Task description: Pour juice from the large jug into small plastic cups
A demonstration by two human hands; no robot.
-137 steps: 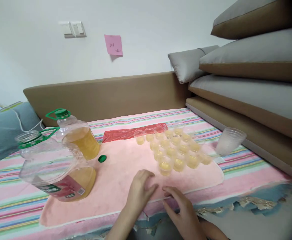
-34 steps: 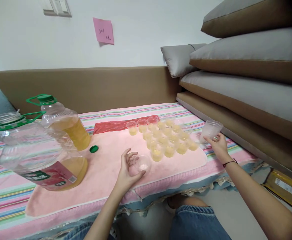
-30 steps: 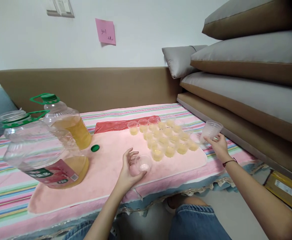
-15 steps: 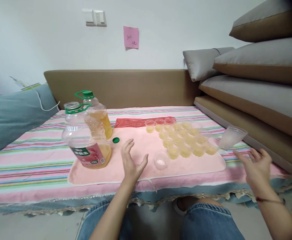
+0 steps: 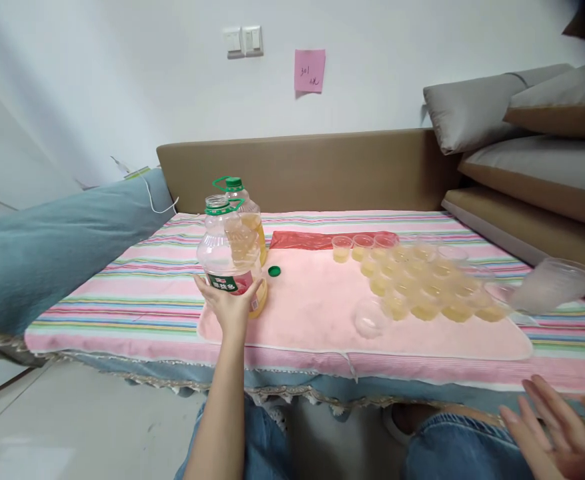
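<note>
My left hand (image 5: 229,303) is wrapped around the front of a large clear bottle (image 5: 227,243) of pale yellow juice, over its label, thumb on the right side and fingers on the left. This bottle has no cap on; a green cap (image 5: 274,271) lies to its right. Behind it stands a second juice bottle (image 5: 258,230) with its green cap on. My right hand (image 5: 555,427) hangs at the lower right near the bed's edge, fingers spread and holding nothing. An empty clear cup (image 5: 370,319) stands in front of several cups of juice (image 5: 425,287).
A stack of clear plastic cups (image 5: 557,285) lies tilted right of the filled cups. Red plastic wrap (image 5: 302,240) lies behind, on the pink mat (image 5: 317,327). Grey-brown cushions (image 5: 547,173) are piled at the right, and a blue bolster (image 5: 87,227) borders the left.
The view has turned left. My left hand has moved left from beside the empty cup onto the open bottle. My right hand has drawn back from near the cup stack toward the lower right.
</note>
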